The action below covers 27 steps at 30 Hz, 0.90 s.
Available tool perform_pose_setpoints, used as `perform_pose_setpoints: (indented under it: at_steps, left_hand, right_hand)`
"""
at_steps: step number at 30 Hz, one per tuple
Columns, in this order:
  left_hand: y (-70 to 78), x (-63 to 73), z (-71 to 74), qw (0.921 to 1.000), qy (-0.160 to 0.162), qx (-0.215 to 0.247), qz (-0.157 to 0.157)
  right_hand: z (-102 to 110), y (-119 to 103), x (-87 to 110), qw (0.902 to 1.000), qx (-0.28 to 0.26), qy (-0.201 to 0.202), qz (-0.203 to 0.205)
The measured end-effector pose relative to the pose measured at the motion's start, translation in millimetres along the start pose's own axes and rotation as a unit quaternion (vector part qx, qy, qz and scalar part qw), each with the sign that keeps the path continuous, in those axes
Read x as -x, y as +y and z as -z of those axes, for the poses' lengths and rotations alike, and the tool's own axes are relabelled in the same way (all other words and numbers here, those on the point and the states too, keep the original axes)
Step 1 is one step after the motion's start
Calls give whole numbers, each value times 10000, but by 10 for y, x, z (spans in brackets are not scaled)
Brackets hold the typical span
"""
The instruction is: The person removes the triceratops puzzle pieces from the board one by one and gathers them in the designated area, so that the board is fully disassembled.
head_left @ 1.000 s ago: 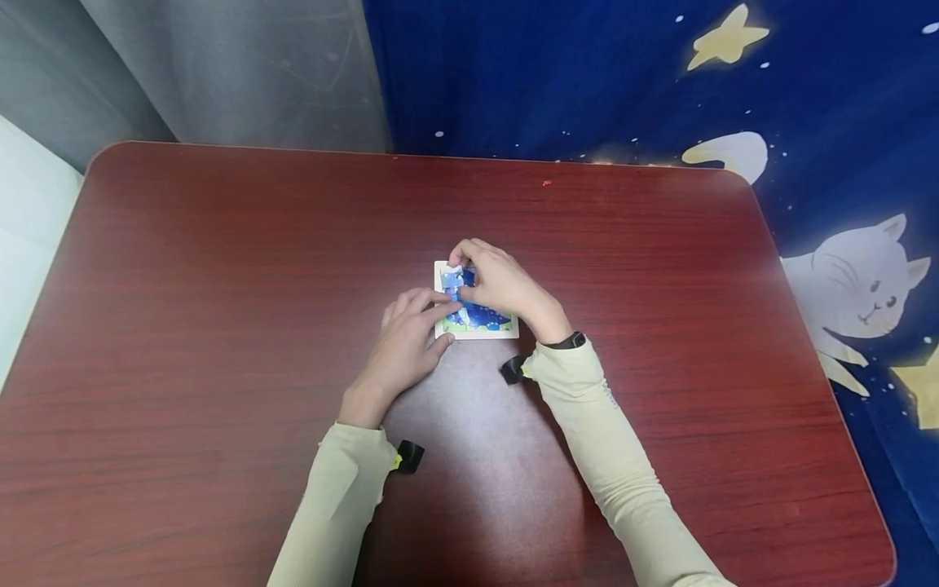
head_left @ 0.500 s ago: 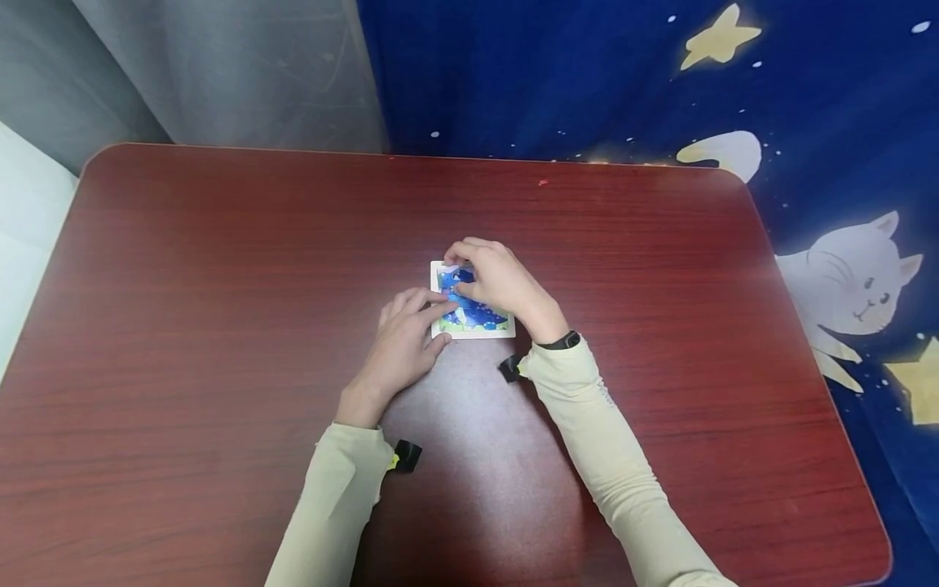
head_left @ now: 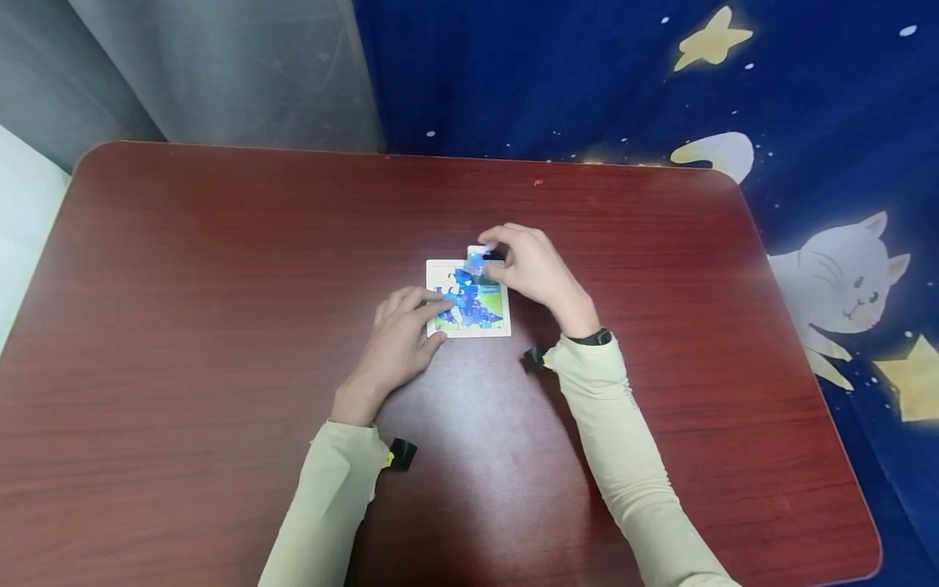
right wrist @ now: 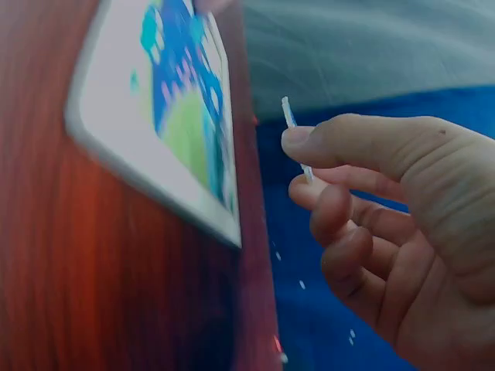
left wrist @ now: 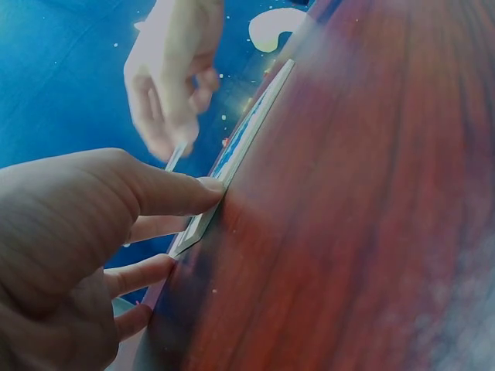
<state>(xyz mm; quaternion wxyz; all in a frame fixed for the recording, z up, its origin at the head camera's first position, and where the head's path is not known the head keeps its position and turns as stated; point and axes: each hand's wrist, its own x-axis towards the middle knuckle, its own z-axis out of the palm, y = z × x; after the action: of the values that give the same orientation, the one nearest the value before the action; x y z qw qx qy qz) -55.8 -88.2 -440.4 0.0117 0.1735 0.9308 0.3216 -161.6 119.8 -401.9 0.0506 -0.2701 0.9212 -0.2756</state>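
Note:
A small jigsaw puzzle in a white frame lies on the table, its picture blue and green. My right hand pinches a puzzle piece between thumb and fingers above the frame's far edge. In the right wrist view this thin piece shows edge-on, apart from the board. My left hand rests at the puzzle's left side, with extended fingers on the picture and the thumb against the near edge. The left fingers hide part of the puzzle's left side.
The dark red wooden table spreads around the puzzle. A tiny red scrap lies near its far edge. Behind hang a grey curtain and a blue curtain with stars and a cat.
My right hand has moved right and slightly away from me, from the puzzle's upper left to its far edge, lifting the piece. The left hand stays in place beside the puzzle.

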Motion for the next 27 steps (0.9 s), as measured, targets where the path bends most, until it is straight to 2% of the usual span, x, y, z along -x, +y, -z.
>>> perform_pose_setpoints:
  at_steps: [6,14,19,27]
  left_hand:
    - [-13,-3,-6,10000,35,45,-42]
    - [-10,1,4,9999,46,73,-57]
    - [-5,5,19,9999,55,70,-54]
    - [-13,3,9,9999,-11,129,22]
  right_hand:
    - [165,179,121,9989,155,85,-424]
    - [237,298,195,9962,-109,-18,-866]
    - [200,323,175,9952,-130,-205,-945]
    - [179,359,185,9948,-15,-222,-994]
